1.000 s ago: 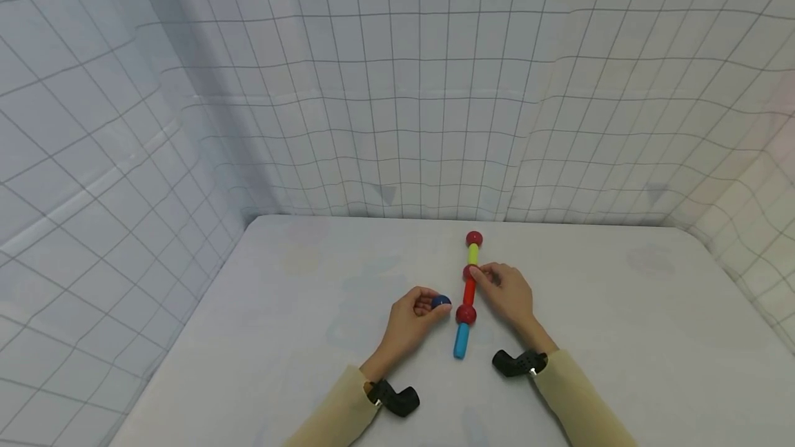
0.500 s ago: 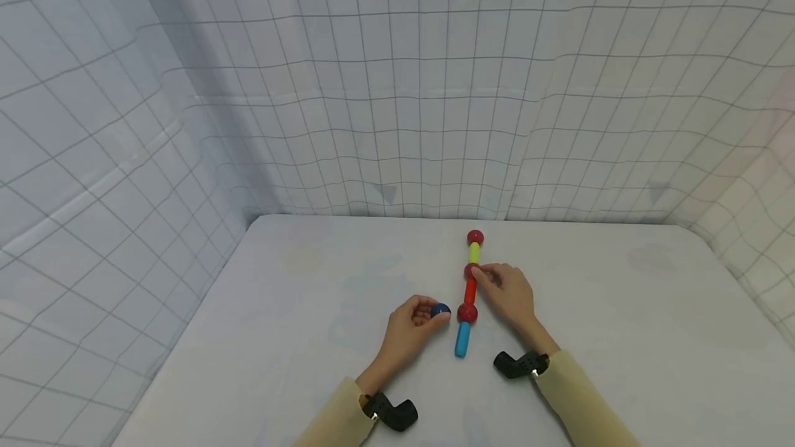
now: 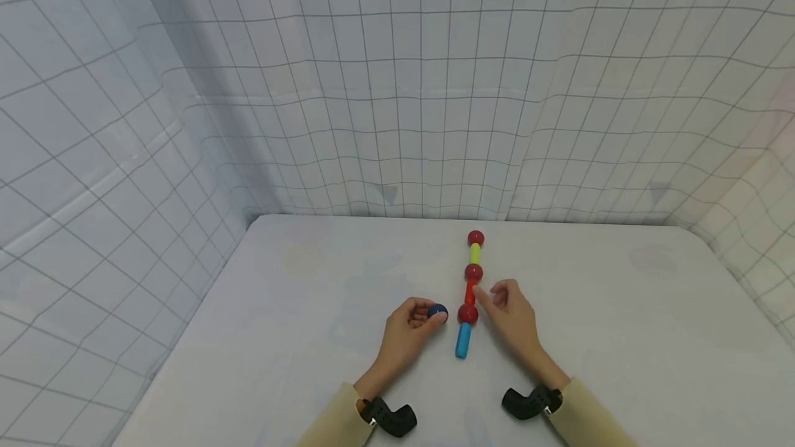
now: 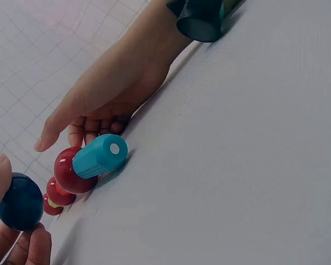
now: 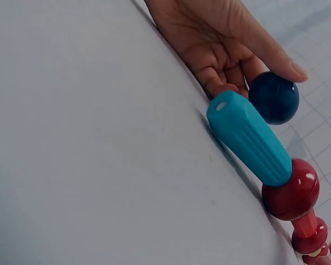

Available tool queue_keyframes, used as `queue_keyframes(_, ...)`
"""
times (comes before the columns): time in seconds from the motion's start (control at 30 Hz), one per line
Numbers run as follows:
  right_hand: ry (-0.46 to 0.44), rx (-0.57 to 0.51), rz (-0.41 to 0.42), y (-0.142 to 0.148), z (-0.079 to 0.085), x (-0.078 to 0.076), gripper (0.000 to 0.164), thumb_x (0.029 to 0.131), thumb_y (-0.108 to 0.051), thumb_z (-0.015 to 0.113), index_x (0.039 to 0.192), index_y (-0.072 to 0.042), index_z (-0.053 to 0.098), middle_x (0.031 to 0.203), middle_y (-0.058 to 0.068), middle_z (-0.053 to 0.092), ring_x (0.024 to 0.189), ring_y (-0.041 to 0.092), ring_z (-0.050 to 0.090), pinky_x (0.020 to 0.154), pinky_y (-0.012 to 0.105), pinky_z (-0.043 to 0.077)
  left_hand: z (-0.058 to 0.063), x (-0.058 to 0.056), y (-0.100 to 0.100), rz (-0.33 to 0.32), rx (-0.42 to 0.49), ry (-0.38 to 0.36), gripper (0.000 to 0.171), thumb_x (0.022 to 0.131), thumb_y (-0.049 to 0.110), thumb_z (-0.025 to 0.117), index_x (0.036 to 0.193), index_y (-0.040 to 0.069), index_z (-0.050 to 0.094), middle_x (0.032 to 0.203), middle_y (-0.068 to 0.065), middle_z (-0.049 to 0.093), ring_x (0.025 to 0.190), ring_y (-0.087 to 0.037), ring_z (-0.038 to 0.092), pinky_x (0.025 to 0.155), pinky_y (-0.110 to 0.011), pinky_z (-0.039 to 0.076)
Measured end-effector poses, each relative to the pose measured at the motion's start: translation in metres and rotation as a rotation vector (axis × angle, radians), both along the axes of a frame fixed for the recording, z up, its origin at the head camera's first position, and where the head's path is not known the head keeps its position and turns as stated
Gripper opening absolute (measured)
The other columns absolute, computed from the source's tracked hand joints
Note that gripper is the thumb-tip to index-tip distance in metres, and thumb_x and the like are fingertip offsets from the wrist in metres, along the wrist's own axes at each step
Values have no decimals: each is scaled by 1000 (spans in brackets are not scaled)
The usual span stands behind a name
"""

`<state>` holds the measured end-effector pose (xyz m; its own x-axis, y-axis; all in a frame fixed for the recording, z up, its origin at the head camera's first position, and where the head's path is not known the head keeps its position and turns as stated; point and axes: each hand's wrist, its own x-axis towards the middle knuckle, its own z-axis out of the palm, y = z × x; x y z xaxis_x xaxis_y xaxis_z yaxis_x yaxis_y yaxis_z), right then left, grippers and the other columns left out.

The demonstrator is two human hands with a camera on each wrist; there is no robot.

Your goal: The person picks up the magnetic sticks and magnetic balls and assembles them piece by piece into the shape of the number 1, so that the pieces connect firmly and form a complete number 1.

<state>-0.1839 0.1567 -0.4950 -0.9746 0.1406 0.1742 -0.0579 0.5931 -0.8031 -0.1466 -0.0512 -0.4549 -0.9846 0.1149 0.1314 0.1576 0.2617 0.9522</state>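
Note:
My left hand [image 3: 402, 342] pinches a dark blue ball [image 3: 437, 311] between thumb and fingers, just left of a row of joined toy pieces. From far to near that row runs: a red ball [image 3: 475, 237], a yellow rod [image 3: 475, 254], a second red ball [image 3: 473, 272], a red rod [image 3: 470, 291], a third red ball [image 3: 468, 314] and a light blue rod [image 3: 463, 341]. The light blue rod's near end bears a small pale disc in the left wrist view. My right hand [image 3: 517, 330] is beside the red rod, thumb and fingers apart; whether its thumb touches the rod I cannot tell.
Everything lies on a white table [image 3: 298, 336]. Grid-patterned white curtains [image 3: 397, 88] rise behind it and at both sides. A black camera [image 3: 391, 419] is strapped to the left wrist and another black camera [image 3: 528, 403] to the right.
The right hand has let go of the middle red ball and drawn back toward me. The left hand, still holding the dark blue ball, has moved slightly nearer me. The row has barely moved.

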Motion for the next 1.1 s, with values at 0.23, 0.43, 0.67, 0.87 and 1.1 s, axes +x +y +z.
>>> queue_keyframes(0.23, 53, 19, 58, -6, 3, 22, 32, 82, -39, 74, 81, -13, 56, 63, -3, 47, 59, 15, 44, 50, 25, 34, 2, 2, 0, 20, 16, -13, 25, 86, 15, 71, 103, -2, 62, 87, -5, 60, 81, -20, 55, 71, -22, 47)
queue_keyframes(0.43, 10, 64, 58, -11, 4, 33, 37, 78, -47, 75, 69, -16, 58, 56, -6, 46, 54, 12, 43, 46, 24, 30, 2, 3, -1, 18, 20, -15, 27, 87, 16, 71, 105, -2, 62, 88, -5, 60, 82, -20, 56, 71, -21, 47)
queue_keyframes(0.67, 14, 163, 73, -16, 5, 39, 40, 74, -50, 77, 57, -20, 57, 49, -9, 42, 55, 12, 42, 48, 26, 31, 0, 2, -1, -5, 51, -27, 27, 87, 16, 71, 105, -2, 62, 88, -5, 60, 82, -19, 56, 71, -21, 47)
queue_keyframes(0.87, 89, 218, 96, -19, 5, 40, 43, 74, -51, 76, 51, -21, 55, 44, -12, 37, 47, 9, 38, 75, 41, 45, 0, 1, -2, -23, 59, -22, 27, 87, 16, 70, 105, -3, 61, 89, -5, 60, 82, -19, 56, 71, -21, 47)
queue_keyframes(1.1, 87, 257, 89, -20, 5, 39, 42, 74, -47, 77, 51, -21, 54, 43, -14, 36, 47, 9, 39, 65, 34, 39, 0, 0, -2, -26, 57, -15, 27, 87, 15, 71, 105, -2, 62, 89, -5, 61, 81, -18, 56, 70, -21, 47)
